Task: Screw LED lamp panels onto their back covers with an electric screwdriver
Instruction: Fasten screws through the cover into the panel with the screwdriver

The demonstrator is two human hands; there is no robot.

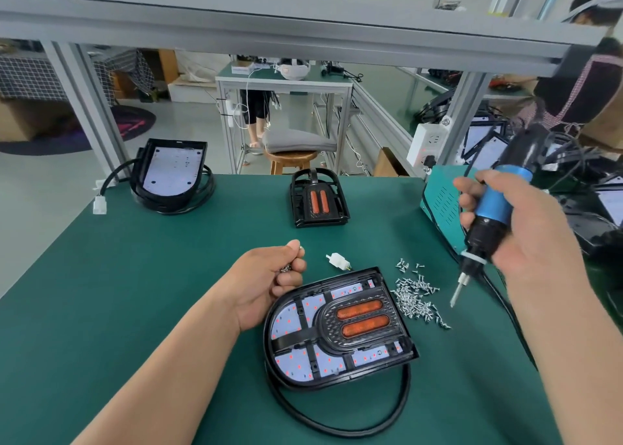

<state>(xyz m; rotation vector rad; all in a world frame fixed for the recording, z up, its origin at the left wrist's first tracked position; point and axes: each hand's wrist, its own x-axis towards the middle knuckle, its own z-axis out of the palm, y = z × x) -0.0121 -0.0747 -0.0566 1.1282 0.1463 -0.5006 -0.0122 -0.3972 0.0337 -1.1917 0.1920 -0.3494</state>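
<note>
Because the lamp panel point(337, 330) lies flat at the near middle of the worktop point(135, 293), it seems light, stiff plastic that may slide; better to press its black rim, not the LED board. Loose screws point(416, 301), tiny and slippery, lie at its 3 o'clock. At 10 o'clock the left hand point(269, 276) has its grip closed on a few screws; at 2 o'clock the right hand point(526, 228) has its grip around the screwdriver point(495, 215).

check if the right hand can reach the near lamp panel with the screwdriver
Probably yes. The right hand holds the electric screwdriver just right of the lamp panel, bit over the screw pile; nothing stands between, and the left hand, holding screws, sits at its edge.
</note>
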